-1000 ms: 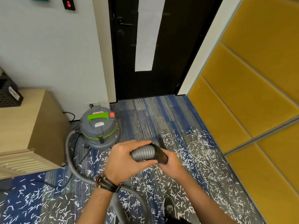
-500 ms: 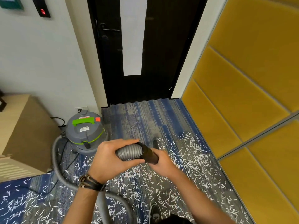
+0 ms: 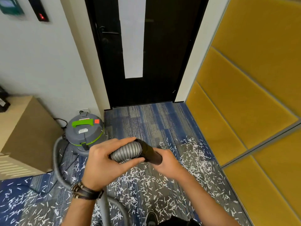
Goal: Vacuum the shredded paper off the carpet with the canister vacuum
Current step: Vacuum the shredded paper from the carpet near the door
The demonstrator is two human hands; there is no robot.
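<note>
My left hand (image 3: 104, 162) grips the ribbed grey end of the vacuum hose (image 3: 126, 151) at waist height. My right hand (image 3: 169, 162) holds the hose's black nozzle tube (image 3: 149, 152) from below. The hose loops left and down to the grey canister vacuum (image 3: 84, 132), which has a green handle and stands by the wall. White shredded paper (image 3: 192, 162) lies scattered over the blue and grey striped carpet (image 3: 146, 121), under and around my hands and off to the lower left.
A black door (image 3: 162, 51) stands shut straight ahead. Yellow padded wall panels (image 3: 244, 95) line the right side. A wooden cabinet (image 3: 24, 132) stands at the left, and a black power cord (image 3: 61, 123) runs to a wall socket behind the canister. My shoe (image 3: 151, 217) shows at the bottom.
The view has shifted, so door and canister sit differently in frame. Both hands keep the same hold on the hose end and nozzle.
</note>
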